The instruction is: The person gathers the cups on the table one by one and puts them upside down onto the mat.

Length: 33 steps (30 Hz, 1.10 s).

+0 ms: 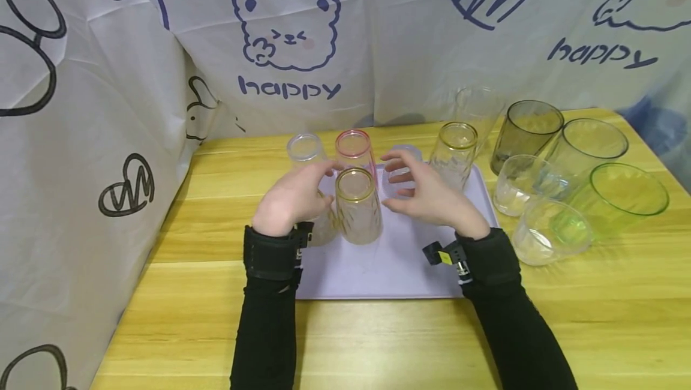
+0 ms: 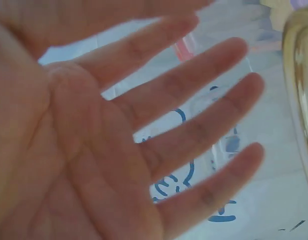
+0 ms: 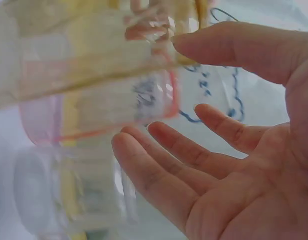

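An amber-tinted glass [image 1: 358,213] stands narrow end up on a lilac tray [image 1: 378,276], between the two hands. My left hand [image 1: 297,195] is just left of it, fingers spread; in the left wrist view the glass's amber edge [image 2: 298,90] lies beyond the fingertips. From the right, my right hand [image 1: 432,195] faces the same glass with fingers loosely bent, its thumb tip overlapping the glass in the right wrist view. Neither hand grips anything. Behind stand a pink-rimmed glass [image 1: 353,145] and a clear glass [image 1: 305,147]. Another glass [image 1: 324,228] is partly hidden by the left hand.
Another amber glass [image 1: 456,153] and a pale glass [image 1: 403,153] are at the tray's back right. Right of the tray, several cups crowd the wooden table [image 1: 189,318], including a smoky one [image 1: 526,132] and a green one [image 1: 621,204]. A printed cloth [image 1: 405,48] hangs behind.
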Tool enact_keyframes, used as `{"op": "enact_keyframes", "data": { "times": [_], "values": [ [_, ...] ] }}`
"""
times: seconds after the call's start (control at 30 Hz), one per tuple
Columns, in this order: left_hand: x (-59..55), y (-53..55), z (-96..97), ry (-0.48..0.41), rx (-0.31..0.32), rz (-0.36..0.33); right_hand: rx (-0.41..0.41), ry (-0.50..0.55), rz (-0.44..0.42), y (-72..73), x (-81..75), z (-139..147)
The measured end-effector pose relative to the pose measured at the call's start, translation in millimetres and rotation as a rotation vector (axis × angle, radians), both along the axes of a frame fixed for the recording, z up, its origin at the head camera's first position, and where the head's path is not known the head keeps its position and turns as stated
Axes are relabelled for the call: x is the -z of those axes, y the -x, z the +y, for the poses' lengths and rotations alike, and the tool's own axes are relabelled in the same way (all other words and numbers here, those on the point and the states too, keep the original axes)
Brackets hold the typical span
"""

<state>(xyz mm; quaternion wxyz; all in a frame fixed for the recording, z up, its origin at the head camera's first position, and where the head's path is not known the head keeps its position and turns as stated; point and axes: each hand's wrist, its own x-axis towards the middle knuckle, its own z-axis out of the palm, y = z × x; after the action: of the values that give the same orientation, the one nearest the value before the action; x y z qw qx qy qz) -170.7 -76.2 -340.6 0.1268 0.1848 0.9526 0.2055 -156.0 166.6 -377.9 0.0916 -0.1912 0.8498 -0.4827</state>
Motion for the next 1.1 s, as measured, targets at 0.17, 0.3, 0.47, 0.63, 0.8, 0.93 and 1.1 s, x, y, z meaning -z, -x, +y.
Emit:
{"op": "enact_keyframes", "data": {
  "times": [0.17,0.3,0.47,0.63,0.8,0.93,1.1],
  "values": [
    [-4.8,-2.7,2.4,-0.030,0.037,0.123,0.073,0.000,0.041,-4.8,-14.8,18],
    [-8.0,-4.4,9.6,-0.053,0.039,0.280,0.127,0.013,0.097,-12.1,-27.2,36],
    [-4.7,-3.5,27.8,-0.143,0.100,0.543,0.221,-0.001,0.158,-22.4,-40.0,61],
    [-1.0,-4.6,48.9,-0.172,0.178,0.660,0.380,-0.071,0.175,-34.1,-50.4,90],
    [0.8,-7.0,67.3,-0.164,0.227,0.684,0.567,-0.155,0.186,-50.2,-56.3,119],
    [1.7,-9.4,82.3,-0.173,0.257,0.686,0.729,-0.224,0.208,-63.7,-59.8,133],
    [0.6,-12.7,105.2,-0.183,0.284,0.662,0.918,-0.259,0.256,-76.6,-61.7,144]
  ]
}}
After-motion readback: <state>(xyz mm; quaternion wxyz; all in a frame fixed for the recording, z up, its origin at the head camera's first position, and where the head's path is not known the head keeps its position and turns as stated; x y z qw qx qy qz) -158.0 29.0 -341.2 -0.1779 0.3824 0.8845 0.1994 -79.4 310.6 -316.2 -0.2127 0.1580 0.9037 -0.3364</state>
